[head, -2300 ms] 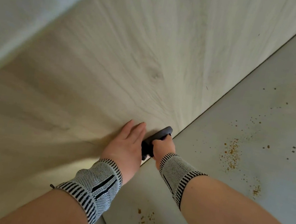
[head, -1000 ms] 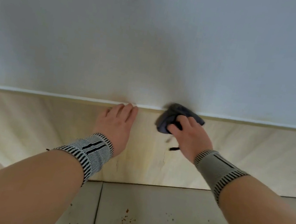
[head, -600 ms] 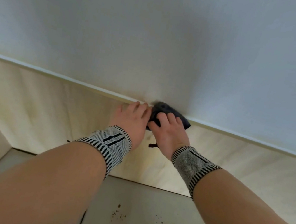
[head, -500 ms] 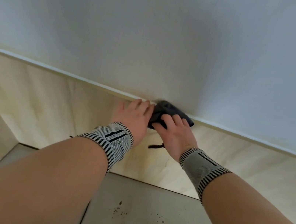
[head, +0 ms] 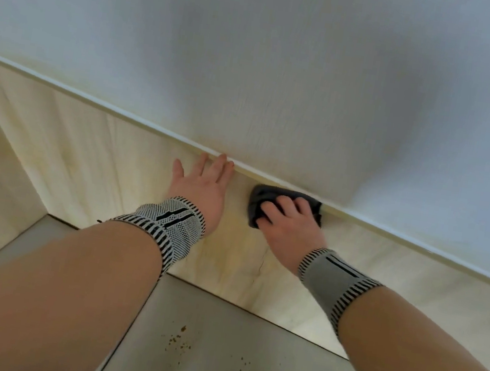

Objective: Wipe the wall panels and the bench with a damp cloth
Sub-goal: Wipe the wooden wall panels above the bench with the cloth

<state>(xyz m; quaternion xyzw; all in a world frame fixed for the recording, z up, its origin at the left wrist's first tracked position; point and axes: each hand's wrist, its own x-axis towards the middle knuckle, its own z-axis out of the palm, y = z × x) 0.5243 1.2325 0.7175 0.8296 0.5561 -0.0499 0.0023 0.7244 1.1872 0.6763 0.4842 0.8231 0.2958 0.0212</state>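
floor [head: 213, 334]: grey tiles, brown specks | upper wall [head: 291, 48]: white, shadowed

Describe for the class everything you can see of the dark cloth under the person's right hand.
The cloth is dark grey, soft and bunched rather than spread flat. It lies against the pale wood-grain panel, its top edge just below the light trim strip that runs across the wall. The right hand presses on it, curled fingers covering most of it, so only its left and upper right parts show. Whether it is damp cannot be told.

Soft even daylight, broad blurred shadows on the white wall [head: 288, 64], wide-angle bending at edges, slightly soft focus
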